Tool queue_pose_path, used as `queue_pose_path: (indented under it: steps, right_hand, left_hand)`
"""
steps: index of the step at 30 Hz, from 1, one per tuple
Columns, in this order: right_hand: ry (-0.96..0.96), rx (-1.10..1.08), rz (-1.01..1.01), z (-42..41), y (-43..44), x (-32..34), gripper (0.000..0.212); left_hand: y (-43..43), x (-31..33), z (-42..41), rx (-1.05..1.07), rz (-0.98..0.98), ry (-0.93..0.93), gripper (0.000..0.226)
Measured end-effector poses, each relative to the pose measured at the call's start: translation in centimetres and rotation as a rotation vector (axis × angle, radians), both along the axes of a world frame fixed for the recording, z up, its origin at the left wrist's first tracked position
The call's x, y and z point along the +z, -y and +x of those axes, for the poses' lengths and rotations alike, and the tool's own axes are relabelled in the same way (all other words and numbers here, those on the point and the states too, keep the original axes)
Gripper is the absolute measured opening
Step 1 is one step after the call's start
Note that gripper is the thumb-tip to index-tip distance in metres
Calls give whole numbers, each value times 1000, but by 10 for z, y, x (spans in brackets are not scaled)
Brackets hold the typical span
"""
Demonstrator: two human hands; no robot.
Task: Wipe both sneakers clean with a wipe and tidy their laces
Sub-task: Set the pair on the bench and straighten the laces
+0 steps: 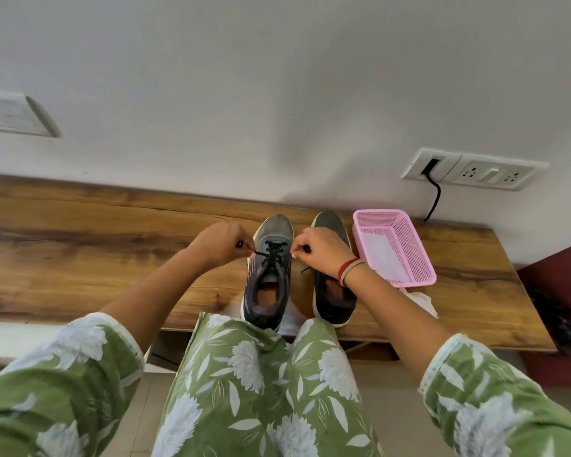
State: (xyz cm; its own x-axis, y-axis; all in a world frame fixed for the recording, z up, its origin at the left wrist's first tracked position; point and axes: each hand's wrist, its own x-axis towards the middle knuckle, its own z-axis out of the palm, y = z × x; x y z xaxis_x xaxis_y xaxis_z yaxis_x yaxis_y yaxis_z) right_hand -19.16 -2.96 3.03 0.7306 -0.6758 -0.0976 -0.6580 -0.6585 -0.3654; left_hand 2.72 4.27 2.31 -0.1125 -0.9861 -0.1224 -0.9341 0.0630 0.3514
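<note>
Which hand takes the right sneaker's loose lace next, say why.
Probably right. Both pinch the lace of the left sneaker; the right hand is over the right sneaker, beside its loose lace; the left hand is farther off.

- I read this as a room in a home, not a workplace.
- A long wooden bench [112, 245] with a warm grain runs low along a plain white wall [277, 94], like a hallway or bedroom ledge.
- Household fittings sit on that wall: a white socket plate [475, 169] with a black cable [435, 196] plugged in, and a switch plate [14, 113] further left.
- A small pink plastic basket [422, 249] and a pair of sneakers [275, 229] stand on the bench.
- Pale floor tiles [145, 407] show below, with a dark red panel [561, 291] at the right.
</note>
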Motion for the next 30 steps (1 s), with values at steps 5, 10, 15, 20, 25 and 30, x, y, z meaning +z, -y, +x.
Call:
queue_pose_path:
  steps: [5,10,15,20,25,30]
  right_hand:
    - [-31,-57,2,-3,-8,-19,11]
    - [-44,-144,63,-10,-13,-37,16]
    - [-58,-185,129,-6,-11,-41,19]
    - [-82,-181,122,4,-18,-49,23]
    - [-40,-206,120,3,-22,-52,11]
    - [-25,-248,106,-1,-17,-47,11]
  left_hand:
    - [-10,-12,3,90,17,321,24]
    - [-18,-30,8,192,119,284,20]
    - [-18,-35,-2,237,174,155,26]
    - [-14,-41,-18,224,124,0,27]
    - [-13,-48,-24,247,129,-62,19]
    - [-13,-48,-23,220,151,143,31]
